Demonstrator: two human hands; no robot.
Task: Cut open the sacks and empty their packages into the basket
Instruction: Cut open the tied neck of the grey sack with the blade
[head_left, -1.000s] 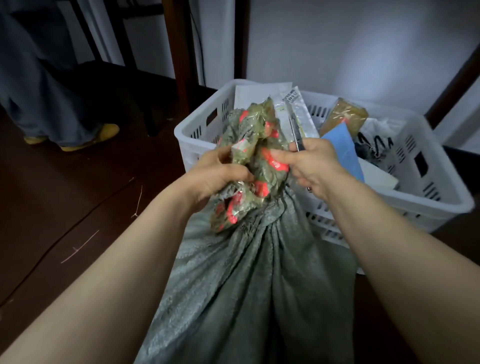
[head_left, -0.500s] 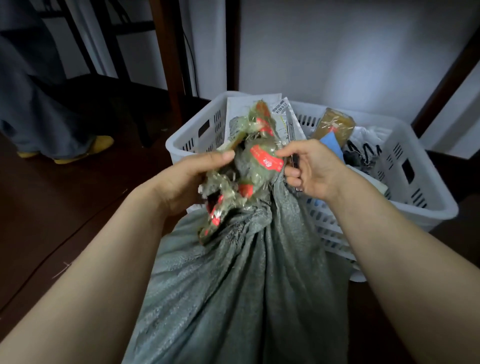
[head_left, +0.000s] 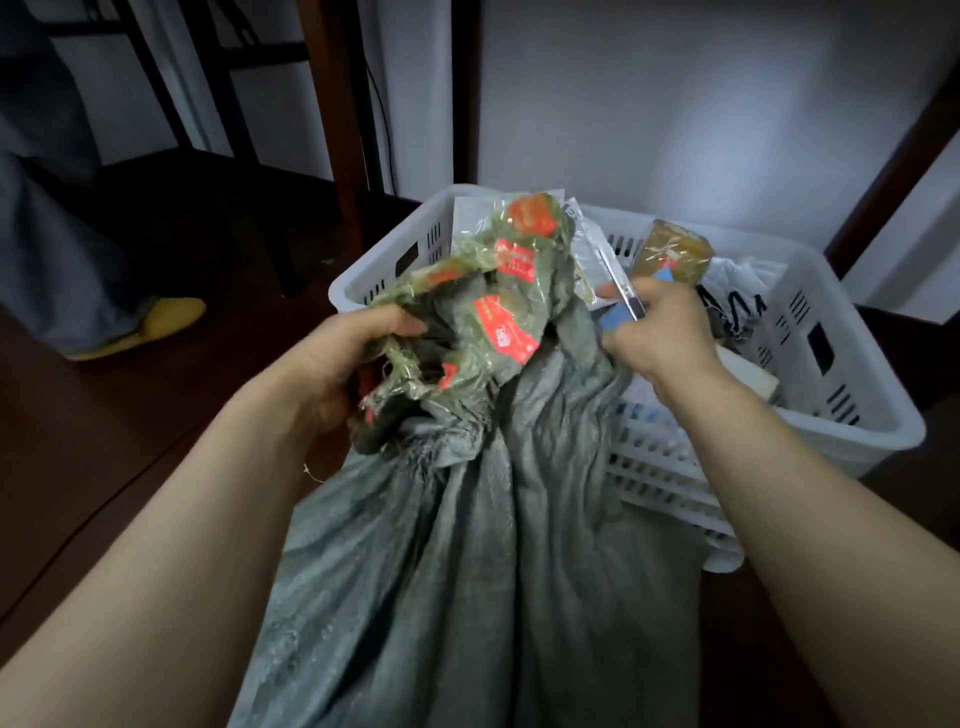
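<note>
The floor (head_left: 130, 441) under me is dark brown wood, with thin seams running slantwise across the left side. The white basket (head_left: 883, 415) sits on it at the right, close to the far wall. My sack (head_left: 467, 571) rises in front of the basket, against its near side; its base is out of view. Far left, a yellow slipper (head_left: 156, 322) rests flat on the boards. A dark chair leg (head_left: 283, 260) and a brown post (head_left: 337, 130) stand to the slipper's right.

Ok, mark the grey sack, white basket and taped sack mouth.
grey sack (head_left: 493, 571), head view, creased body.
white basket (head_left: 898, 431), head view, near right rim corner.
taped sack mouth (head_left: 506, 332), head view, a red label.
</note>
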